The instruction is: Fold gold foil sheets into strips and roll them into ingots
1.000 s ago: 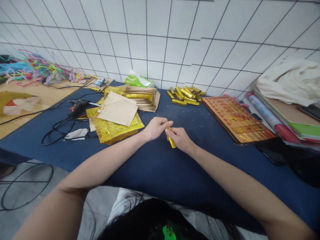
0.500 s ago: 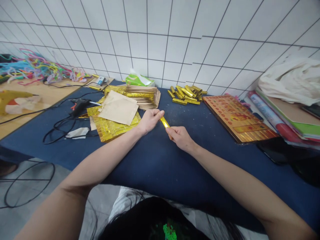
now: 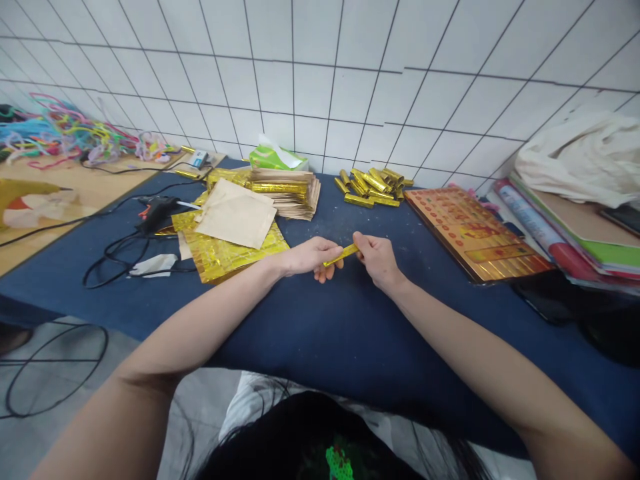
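Between my hands is a narrow roll of gold foil paper (image 3: 345,255), slanting up to the right above the blue table (image 3: 310,327). My left hand (image 3: 315,255) pinches its lower left end, thumb on top and fingers beneath. At the upper right end, my right hand (image 3: 376,259) grips it with thumb and fingers closed. Left of my hands lie gold foil sheets (image 3: 215,257) with a beige paper square (image 3: 237,213) on them. Behind these sits a stack of brown papers (image 3: 307,197) topped with gold. Several gold rolls (image 3: 375,185) are heaped by the wall.
A glue gun (image 3: 157,212) with its black cable lies at the left. The green tissue pack (image 3: 273,159) stands by the tiled wall. Rightward are an orange-gold packet (image 3: 475,230) and stacked folders (image 3: 585,233) under white cloth (image 3: 580,160). Colourful pipe cleaners (image 3: 75,137) fill the far left.
The gold roll has turned, its right end swinging upward. My left hand has moved down and slightly right, while my right hand has risen and shifted a little right.
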